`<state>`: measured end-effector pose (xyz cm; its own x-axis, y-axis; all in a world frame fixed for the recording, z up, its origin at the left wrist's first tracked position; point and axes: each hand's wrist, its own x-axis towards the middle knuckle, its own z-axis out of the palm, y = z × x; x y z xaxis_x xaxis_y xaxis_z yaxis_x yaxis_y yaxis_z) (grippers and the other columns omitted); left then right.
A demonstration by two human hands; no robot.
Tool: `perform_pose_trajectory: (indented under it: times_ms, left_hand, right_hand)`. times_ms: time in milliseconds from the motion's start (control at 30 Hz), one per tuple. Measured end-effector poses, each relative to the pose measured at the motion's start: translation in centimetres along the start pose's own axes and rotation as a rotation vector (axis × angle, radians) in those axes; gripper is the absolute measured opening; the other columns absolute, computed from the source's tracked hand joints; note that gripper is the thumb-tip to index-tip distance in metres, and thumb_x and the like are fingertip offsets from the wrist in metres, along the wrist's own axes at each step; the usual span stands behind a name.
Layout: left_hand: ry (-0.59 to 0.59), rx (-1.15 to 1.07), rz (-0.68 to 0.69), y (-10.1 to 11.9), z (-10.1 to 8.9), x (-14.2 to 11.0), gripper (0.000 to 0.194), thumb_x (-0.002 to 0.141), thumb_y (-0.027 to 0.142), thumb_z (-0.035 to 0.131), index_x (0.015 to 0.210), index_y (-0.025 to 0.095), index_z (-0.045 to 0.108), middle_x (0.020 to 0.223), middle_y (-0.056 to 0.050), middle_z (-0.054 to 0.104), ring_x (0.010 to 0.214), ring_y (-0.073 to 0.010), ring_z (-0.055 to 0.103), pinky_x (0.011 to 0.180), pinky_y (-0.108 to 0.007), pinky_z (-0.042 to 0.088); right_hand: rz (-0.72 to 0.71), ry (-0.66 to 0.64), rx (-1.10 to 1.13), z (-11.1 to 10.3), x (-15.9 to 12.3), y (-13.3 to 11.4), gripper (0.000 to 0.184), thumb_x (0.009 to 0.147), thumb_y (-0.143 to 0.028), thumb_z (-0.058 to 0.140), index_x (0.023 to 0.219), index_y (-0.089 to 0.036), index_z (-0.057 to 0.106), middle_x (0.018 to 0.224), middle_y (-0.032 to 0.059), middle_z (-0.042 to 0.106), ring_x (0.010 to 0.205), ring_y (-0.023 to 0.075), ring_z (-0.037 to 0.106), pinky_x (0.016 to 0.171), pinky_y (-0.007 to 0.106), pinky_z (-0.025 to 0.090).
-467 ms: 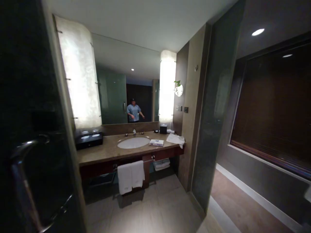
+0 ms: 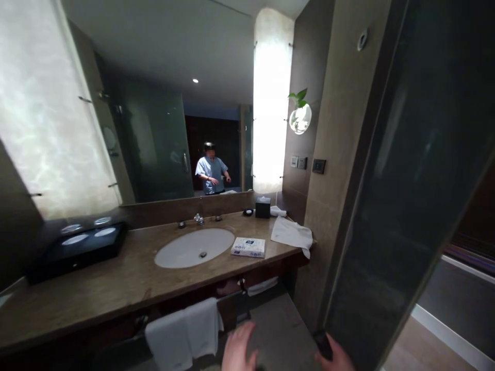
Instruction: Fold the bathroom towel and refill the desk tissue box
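**Bathroom vanity: two hands at the lower edge, sink table beyond**

Left hand [image 2: 237, 348]: nearest item, at the bottom edge, fingers spread and released, holding nothing; it sits just in front of the hanging towels [image 2: 185, 332].

Right hand [image 2: 336, 358]: bottom edge, to the right of the left hand, closed around a small dark object [image 2: 324, 344] whose kind cannot be told.

Hanging towels: two white ones, draped over a rail below the sink [image 2: 195, 247].

Table [image 2: 116, 283]: brown stone top carrying the oval white sink.

Flat white box [image 2: 248, 247]: on the table, just right of the sink.

White cloth [image 2: 292, 234]: further right of the sink, at the table's end.

Black tray [image 2: 75, 250]: well left of the sink.

Dark tissue box [image 2: 263, 207]: behind the sink, to the right.

Mirror [image 2: 162, 118]: behind the sink, showing a person's reflection.
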<state>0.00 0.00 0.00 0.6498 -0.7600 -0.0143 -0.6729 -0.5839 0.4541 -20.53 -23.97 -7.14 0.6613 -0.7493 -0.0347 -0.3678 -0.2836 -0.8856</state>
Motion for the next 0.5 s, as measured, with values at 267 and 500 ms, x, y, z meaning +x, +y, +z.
perform_pose_trajectory:
  times_ms: [267,500]
  left_hand:
    - [0.092,0.015,0.127,5.6,-1.6,26.8,0.059,0.082,0.018,0.051,0.141,0.016,0.052,0.151,-0.006,0.050,0.146,-0.0263,0.033,0.126,-0.047,0.012]
    - [0.032,0.130,0.007,0.3,3.3,40.0,0.068,0.069,0.019,0.054,0.138,0.020,0.058,0.148,-0.006,0.054,0.142,-0.0302,0.040,0.126,-0.053,0.008]
  right_hand:
    - [-0.248,0.144,-0.275,-8.8,23.0,-3.1,0.051,0.069,-0.037,0.047,0.109,-0.012,0.066,0.118,0.0202,0.066,0.115,0.0323,0.061,0.104,0.043,0.046]
    - [-0.556,-0.306,-0.560,-1.3,46.1,-12.1,0.058,0.066,-0.002,0.047,0.119,-0.020,0.063,0.125,0.0077,0.061,0.113,0.0212,0.060,0.096,0.027,0.045]
